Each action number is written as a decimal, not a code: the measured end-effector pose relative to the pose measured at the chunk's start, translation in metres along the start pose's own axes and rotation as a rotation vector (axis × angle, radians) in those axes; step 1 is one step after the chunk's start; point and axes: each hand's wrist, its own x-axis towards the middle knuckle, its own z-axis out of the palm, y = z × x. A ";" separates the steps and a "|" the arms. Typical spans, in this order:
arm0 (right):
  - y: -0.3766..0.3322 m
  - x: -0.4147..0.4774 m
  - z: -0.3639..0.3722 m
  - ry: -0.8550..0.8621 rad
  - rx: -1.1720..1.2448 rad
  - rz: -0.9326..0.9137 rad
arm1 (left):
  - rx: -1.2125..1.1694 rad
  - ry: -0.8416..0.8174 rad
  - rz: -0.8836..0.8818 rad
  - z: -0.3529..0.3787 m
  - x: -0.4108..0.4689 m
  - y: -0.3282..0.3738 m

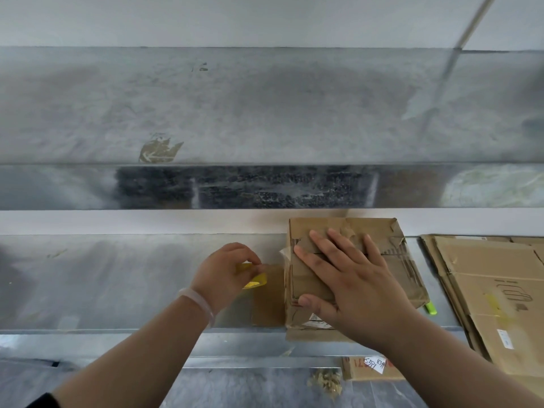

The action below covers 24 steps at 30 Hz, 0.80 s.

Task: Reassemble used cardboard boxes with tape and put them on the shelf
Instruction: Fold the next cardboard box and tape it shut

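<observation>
tape roll (255, 280) mostly hidden by left hand (226, 270); flat cardboard (494, 290) cropped rt.

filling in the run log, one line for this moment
step: taping box | left hand: grips tape roll | right hand: flat on box | box: on shelf | flat cardboard: right of box

The cardboard box (409, 278) is dull brown, with dark printed stripes along one side and a white label. The tape roll (255, 279) has a bright yellow core, and its tape is see-through brown. The shelf (103, 278) is grey metal with a mottled, flecked sheen. The flattened cardboard (485, 290) is paler tan with a thin dark line drawing. A small pen-like object (430, 307) is lime green; the bracelet (197, 303) is milky white.
</observation>
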 end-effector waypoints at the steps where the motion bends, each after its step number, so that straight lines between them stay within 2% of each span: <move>1: 0.000 0.000 0.000 0.001 0.000 0.001 | 0.021 0.016 0.028 -0.001 -0.003 -0.002; 4: 0.000 0.001 0.000 -0.007 0.008 0.000 | 0.041 0.021 0.096 -0.001 -0.011 -0.010; 15: -0.001 0.000 -0.003 -0.036 0.010 0.013 | 0.028 -0.056 -0.005 -0.016 -0.023 -0.023; 20: -0.001 0.000 -0.003 -0.040 0.025 0.003 | 0.278 -0.026 0.036 -0.021 -0.015 -0.013; 24: 0.000 0.000 -0.003 -0.034 0.013 0.003 | 0.248 -0.130 0.059 -0.016 -0.013 -0.014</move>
